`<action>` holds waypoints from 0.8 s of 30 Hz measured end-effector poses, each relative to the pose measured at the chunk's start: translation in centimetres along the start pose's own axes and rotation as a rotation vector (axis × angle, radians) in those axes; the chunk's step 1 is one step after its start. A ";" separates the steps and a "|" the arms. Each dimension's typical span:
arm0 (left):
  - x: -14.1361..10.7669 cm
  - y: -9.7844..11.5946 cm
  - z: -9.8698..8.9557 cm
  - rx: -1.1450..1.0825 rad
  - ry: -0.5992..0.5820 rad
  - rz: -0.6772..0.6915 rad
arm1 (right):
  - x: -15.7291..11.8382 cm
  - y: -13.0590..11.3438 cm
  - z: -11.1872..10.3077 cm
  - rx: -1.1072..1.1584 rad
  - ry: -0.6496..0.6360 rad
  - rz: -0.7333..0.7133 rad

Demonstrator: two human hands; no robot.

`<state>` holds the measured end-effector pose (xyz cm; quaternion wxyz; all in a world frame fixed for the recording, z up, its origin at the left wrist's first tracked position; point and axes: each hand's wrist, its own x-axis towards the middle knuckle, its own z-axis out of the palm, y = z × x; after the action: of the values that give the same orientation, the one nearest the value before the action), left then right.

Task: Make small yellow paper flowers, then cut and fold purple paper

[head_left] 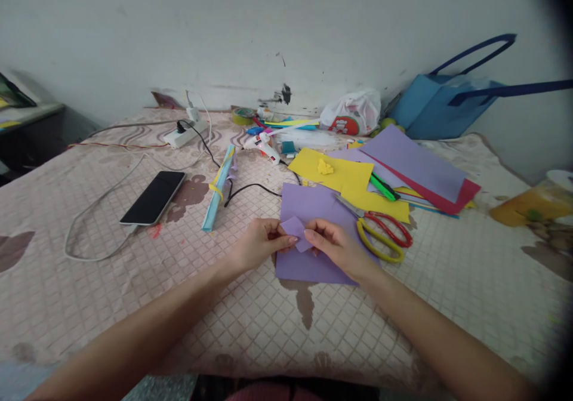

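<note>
A small purple paper piece (294,228) is held between my two hands, above a larger purple sheet (322,271) lying on the table. My left hand (264,243) pinches its left side, thumb on top. On the right side, my right hand (333,244) grips it between thumb and fingers. Scissors (385,237) with red and yellow handles rest partly on the purple sheet, just right of my right hand. Yellow sheets (349,174) lie behind, with a crumpled yellow paper piece (325,166) on them.
A phone (154,198) on a cable and a blue rolled paper (217,192) lie left. Behind are a glue gun (264,146), a power strip (185,133) and a plastic bag (353,113). Rightward are a green cutter (384,187), a blue bag (441,105) and a tilted cup (532,203).
</note>
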<state>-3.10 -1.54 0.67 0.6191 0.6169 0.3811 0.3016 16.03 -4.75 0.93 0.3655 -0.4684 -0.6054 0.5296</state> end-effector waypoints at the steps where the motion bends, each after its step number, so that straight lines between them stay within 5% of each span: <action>1: 0.0 0.1 0.0 0.002 -0.005 -0.009 | 0.0 0.0 0.0 -0.011 0.016 -0.012; 9: 0.0 0.4 -0.2 -0.063 0.024 -0.006 | 0.2 0.3 0.1 -0.028 0.185 -0.020; 19: 0.0 0.4 -0.1 -0.036 0.073 0.018 | -0.1 -0.2 0.4 0.041 0.075 0.002; 24: -0.1 0.5 0.1 -0.075 0.076 0.041 | -0.1 -0.3 0.5 -0.089 0.118 -0.039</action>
<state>-3.01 -1.63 1.12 0.6206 0.5889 0.3800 0.3517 15.52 -5.00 1.13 0.3895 -0.5026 -0.6148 0.4666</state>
